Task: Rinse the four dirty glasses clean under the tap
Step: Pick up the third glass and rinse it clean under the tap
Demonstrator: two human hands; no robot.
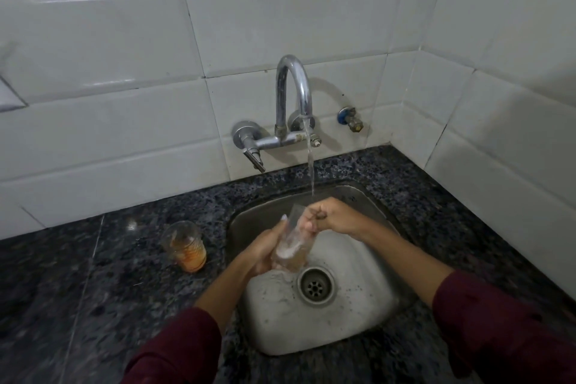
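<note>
Before you runs a dark speckled granite counter (93, 305), meeting the white tiled wall at the far side and the right. A steel sink (367, 299) is set into it right of centre. Just left of the sink, one dirty glass (184, 246) with orange residue stands on the stone.
</note>
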